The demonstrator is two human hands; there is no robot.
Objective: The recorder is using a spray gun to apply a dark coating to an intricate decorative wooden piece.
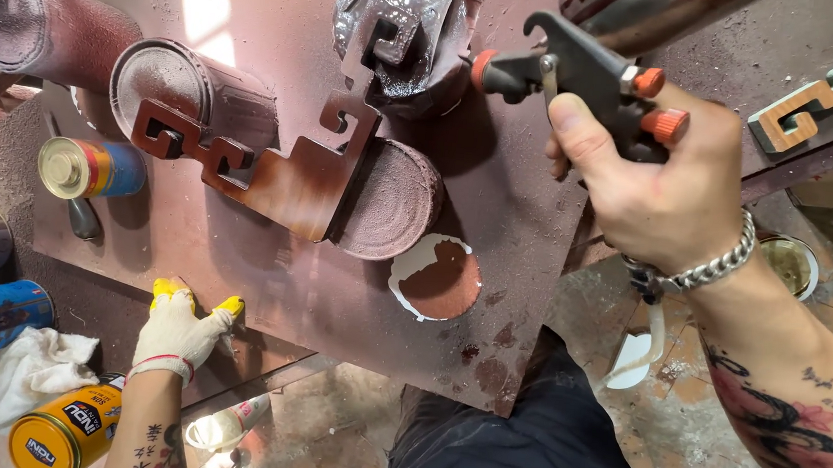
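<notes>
My right hand [657,180] grips a dark spray gun [576,72] with orange knobs, its nozzle pointing left toward a foil-wrapped can. A carved wooden bracket [277,167], painted reddish brown, rests across paint-coated cans [193,94] on a stained board [498,221]. My left hand [182,334], in a white glove with yellow fingertips, presses flat on the board's near edge. A steel bracelet circles my right wrist.
Yellow and blue cans [91,167] lie at the left, with a white rag [28,371] beside them. An unpainted carved piece [831,85] sits at the upper right. A broken white dish with brown paint [438,278] lies on the board. A small bowl [790,265] stands on the floor.
</notes>
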